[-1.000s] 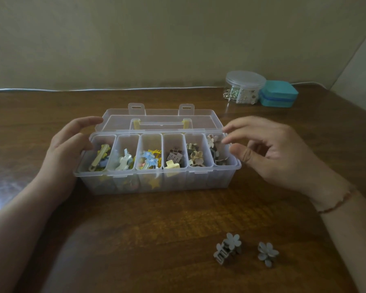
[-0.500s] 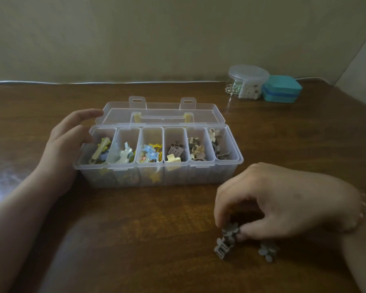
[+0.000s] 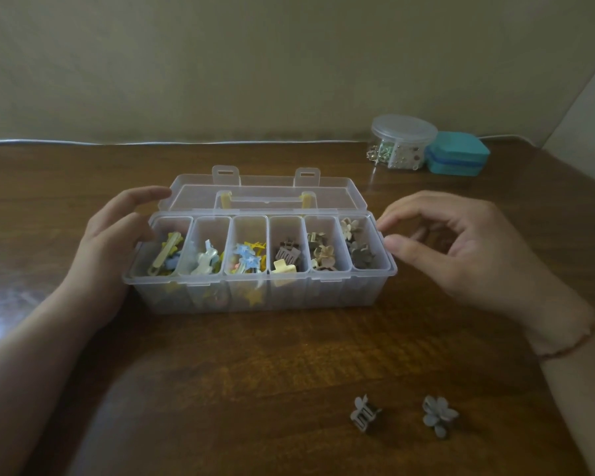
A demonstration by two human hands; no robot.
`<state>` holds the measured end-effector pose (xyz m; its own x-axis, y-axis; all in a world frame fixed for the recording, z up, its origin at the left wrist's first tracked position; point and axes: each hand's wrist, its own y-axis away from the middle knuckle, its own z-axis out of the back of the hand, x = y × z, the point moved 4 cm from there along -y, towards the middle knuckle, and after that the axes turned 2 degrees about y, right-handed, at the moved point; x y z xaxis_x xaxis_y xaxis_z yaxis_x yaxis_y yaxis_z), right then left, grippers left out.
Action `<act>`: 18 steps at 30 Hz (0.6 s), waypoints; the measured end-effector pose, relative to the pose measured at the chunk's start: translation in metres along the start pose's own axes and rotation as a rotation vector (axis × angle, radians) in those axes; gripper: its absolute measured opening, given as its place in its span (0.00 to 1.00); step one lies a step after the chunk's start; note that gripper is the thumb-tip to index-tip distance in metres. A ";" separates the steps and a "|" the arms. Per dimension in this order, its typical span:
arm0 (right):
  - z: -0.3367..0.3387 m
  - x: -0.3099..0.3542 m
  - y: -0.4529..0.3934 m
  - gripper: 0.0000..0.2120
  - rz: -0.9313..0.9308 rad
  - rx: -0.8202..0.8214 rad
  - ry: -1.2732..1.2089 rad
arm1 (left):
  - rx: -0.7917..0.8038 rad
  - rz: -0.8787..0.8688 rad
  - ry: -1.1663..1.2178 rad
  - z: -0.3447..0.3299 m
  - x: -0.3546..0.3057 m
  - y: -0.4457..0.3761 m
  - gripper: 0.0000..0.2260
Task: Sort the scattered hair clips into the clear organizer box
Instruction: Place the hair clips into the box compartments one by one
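Nearest me, two grey flower clips remain on the tabletop (image 3: 289, 389): one tipped on its side with its teeth showing (image 3: 364, 414), the other lying face up just to its right (image 3: 439, 415). Half a second ago there were three here and my right hand was down among them, pinching one; that clip has gone from the pile, and a grey flower now lies in the rightmost compartment (image 3: 362, 253) of the clear organizer box (image 3: 255, 297). By my reckoning, that leaves two clips to sort, both bound for the same end compartment.

My right hand (image 3: 461, 245) hovers beside the box's right end, just off its rim, the grip released: fingers loosely curled, thumb and forefinger apart, nothing between them. A thin cord bracelet (image 3: 571, 348) circles that wrist. My left hand (image 3: 114, 242) rests against the box's left end, fingers relaxed and touching the rim, steadying it, as it did a second ago.

Behind the six compartments the lid (image 3: 265, 194) lies folded back flat. Farther off, near the wall, stand a round clear tub (image 3: 402, 142) and a teal case (image 3: 457, 152).
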<state>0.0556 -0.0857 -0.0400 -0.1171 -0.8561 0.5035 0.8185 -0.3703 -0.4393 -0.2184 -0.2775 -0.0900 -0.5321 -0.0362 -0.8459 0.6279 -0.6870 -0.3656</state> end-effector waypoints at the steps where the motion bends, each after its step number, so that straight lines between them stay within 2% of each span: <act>1: 0.000 0.000 0.000 0.06 0.013 -0.005 -0.002 | -0.005 0.012 0.025 0.003 0.001 -0.003 0.19; 4: -0.006 0.001 0.000 0.05 0.062 0.062 0.047 | -0.023 0.057 0.096 0.006 0.002 -0.005 0.15; 7: -0.010 0.000 0.000 0.09 0.076 0.102 0.057 | 0.005 -0.004 0.035 0.001 -0.002 -0.001 0.21; 11: -0.012 0.003 0.000 0.14 0.055 0.173 0.032 | -0.040 0.151 0.222 0.006 0.008 -0.009 0.19; 13: -0.011 0.005 -0.001 0.14 0.080 0.110 -0.004 | -0.042 0.180 0.205 0.006 0.010 -0.011 0.20; 15: -0.011 0.004 -0.003 0.18 0.058 0.071 0.012 | -0.049 0.179 0.202 0.006 0.009 -0.009 0.21; 18: -0.018 -0.008 -0.002 0.30 -0.043 0.172 0.170 | -0.041 0.157 0.177 0.005 0.007 -0.009 0.21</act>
<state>0.0449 -0.0850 -0.0565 -0.2348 -0.8945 0.3804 0.8926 -0.3534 -0.2801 -0.2304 -0.2748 -0.0910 -0.3205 -0.0102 -0.9472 0.7196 -0.6529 -0.2364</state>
